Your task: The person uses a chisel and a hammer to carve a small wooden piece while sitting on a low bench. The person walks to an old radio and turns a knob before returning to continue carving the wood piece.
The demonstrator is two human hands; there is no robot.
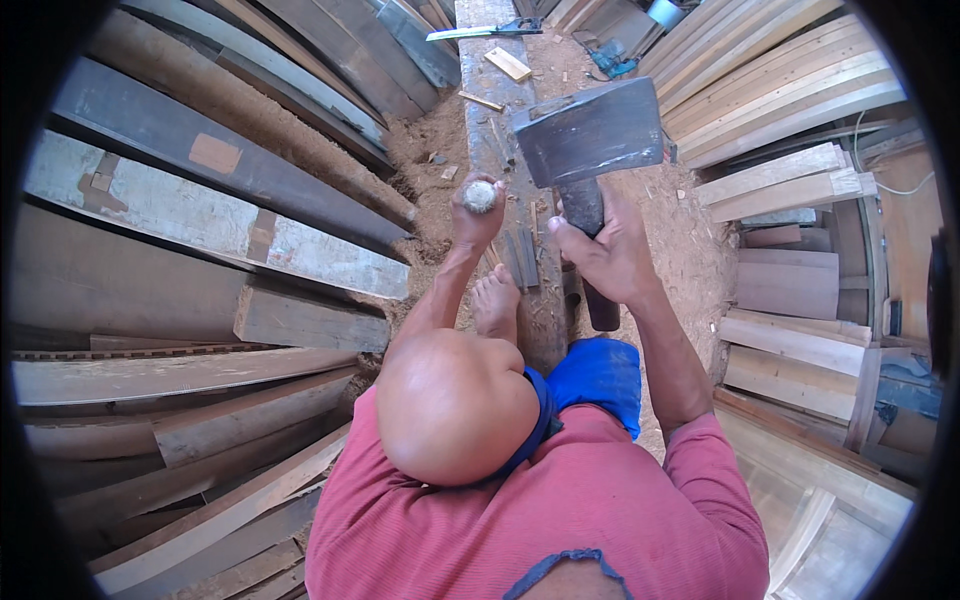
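Observation:
My right hand (615,245) is closed around the grip of a dark wooden mallet (590,135). The mallet's big block head is raised above the bench plank, and its handle butt sticks out below my fist. In my left hand (474,222) is a round tool handle (480,197), seen end-on with a pale, worn top. Whatever lies below that handle is hidden by the hand. My bare foot (495,302) rests beside the long wooden bench plank (545,325), close under the left hand. The mallet head is to the right of the handle and apart from it.
A handsaw (485,33) and a small wood block (508,64) lie at the plank's far end. Dark strips (520,258) lie nearer. A teal power tool (612,60) sits on sawdust. Stacked boards (200,225) crowd the left; lumber piles (785,95) line the right.

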